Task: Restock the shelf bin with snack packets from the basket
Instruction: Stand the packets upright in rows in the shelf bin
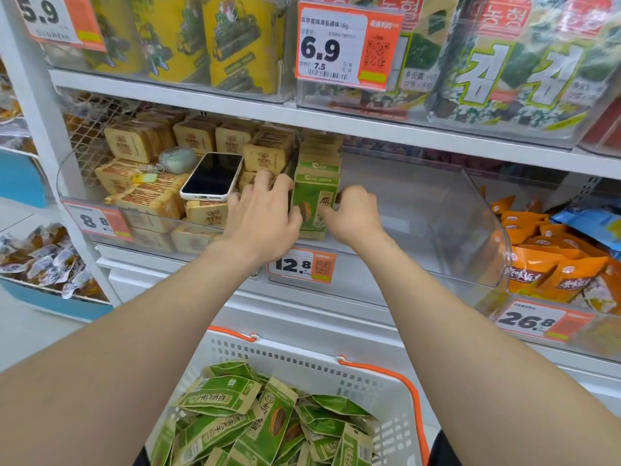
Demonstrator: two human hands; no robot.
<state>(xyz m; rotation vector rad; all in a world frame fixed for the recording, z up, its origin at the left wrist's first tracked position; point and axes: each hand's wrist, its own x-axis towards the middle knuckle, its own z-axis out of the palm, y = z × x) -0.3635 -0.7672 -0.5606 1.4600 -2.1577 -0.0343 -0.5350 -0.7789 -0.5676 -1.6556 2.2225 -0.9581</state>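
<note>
Nearest, the white basket (369, 375) with orange handles holds a deep heap of green snack packets (235, 415), so most of the restocking looks undone. Beyond it both arms reach up to the clear shelf bin (453, 213). The left hand (262, 213) and right hand (356, 213) each close their grip on a side of the front packet (314, 200), which stands upright at the bin's left end ahead of a short row of the same packets. The rest of the bin, to the right, is bare. A phone (211, 176) lies on the beige packets (141, 146) in the neighbouring bin, just beside the left hand and easily knocked. Orange packets (554, 264) fill the bin further right.
</note>
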